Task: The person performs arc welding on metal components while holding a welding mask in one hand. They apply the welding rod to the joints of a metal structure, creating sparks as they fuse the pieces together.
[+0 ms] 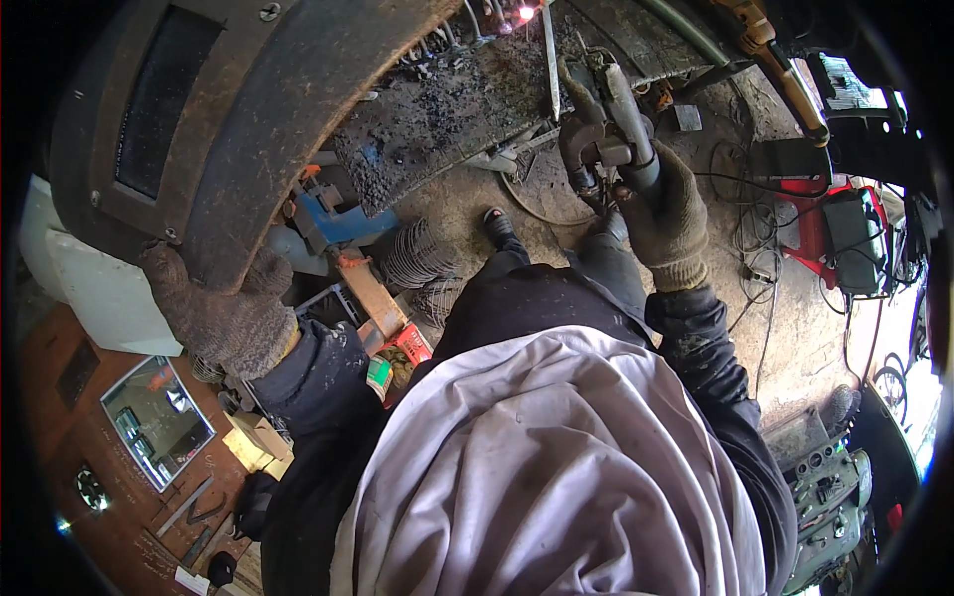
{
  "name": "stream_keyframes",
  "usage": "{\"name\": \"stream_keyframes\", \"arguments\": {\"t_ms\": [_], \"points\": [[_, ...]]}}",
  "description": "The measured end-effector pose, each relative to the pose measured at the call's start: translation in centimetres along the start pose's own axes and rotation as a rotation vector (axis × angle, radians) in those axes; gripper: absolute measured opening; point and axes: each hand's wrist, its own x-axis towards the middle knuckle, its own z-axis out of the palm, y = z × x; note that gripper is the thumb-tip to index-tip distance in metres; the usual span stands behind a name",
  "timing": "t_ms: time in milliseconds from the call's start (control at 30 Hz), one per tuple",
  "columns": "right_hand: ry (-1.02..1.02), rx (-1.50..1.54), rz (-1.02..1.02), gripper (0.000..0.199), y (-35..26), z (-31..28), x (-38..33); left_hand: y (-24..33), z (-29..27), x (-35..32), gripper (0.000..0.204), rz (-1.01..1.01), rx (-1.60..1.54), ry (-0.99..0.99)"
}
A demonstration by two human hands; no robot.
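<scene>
My left hand [224,316], in a knitted glove, grips the lower edge of a dark, worn welding shield [238,149] with a rectangular viewing window. The shield is raised at the upper left and covers part of the bench. In a matching glove, my right hand [671,223] is closed round the dark handle of a welding electrode holder [628,124], whose metal end points up toward the bench. The fingertips are partly hidden behind the handle. Dark metal parts beside the holder overlap it, and I cannot tell whether they belong to it.
A blackened metal bench [427,129] carries slag and a row of bars, with a glowing spot at its far edge. An orange power tool [765,40] lies at the upper right. Cables [755,248] loop across the floor near a red machine [810,233]. Ribbed coils [417,258] stand below the bench.
</scene>
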Motion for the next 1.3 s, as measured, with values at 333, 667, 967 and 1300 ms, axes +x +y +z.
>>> {"name": "stream_keyframes", "arguments": {"t_ms": [333, 667, 967, 1300], "points": [[-0.024, 0.03, -0.063, 0.057, 2.8, 0.7, -0.8, 7.4, 1.5, 2.1, 0.042, 0.716, 0.76, 0.027], [-0.135, 0.137, -0.134, 0.052, 5.4, -0.9, 1.7, 11.0, 2.9, 1.0, 0.039, 0.118, 0.32, -0.025], [-0.162, 0.056, -0.233, 0.051, 4.5, -1.9, 2.9, 10.8, 2.2, 1.5, 0.046, -0.194, -0.231, 0.038], [-0.156, -0.034, -0.183, 0.051, 1.6, -1.5, 2.4, 8.5, 1.9, 0.8, 0.048, -0.28, -0.41, 0.072]]}}
